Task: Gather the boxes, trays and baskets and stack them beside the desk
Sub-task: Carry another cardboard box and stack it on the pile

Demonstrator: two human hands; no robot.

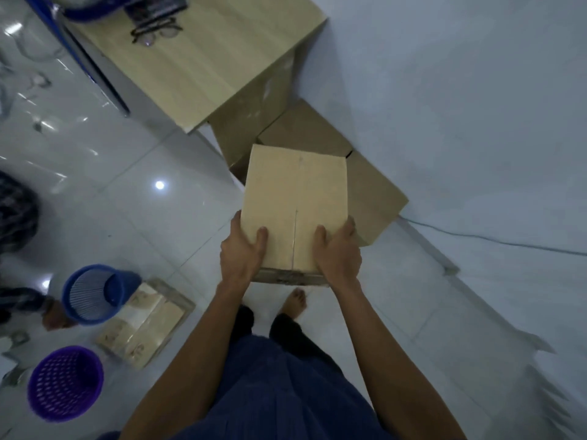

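I hold a closed cardboard box [295, 201] in the air with both hands. My left hand [243, 252] grips its near left corner, my right hand [338, 252] its near right corner, thumbs on top. Under and behind it, larger cardboard boxes [305, 128] stand on the floor between the wooden desk [203, 58] and the wall. On the floor at the left lie a blue basket [95, 293] on its side, a purple basket [65, 382] and a flat cardboard tray [149, 325].
Glasses [157, 31] lie on the desk. The white wall [460, 122] runs along the right with a cable [492, 239] at its foot. My bare foot [295, 301] is below the held box. Someone's foot [54, 315] shows at far left.
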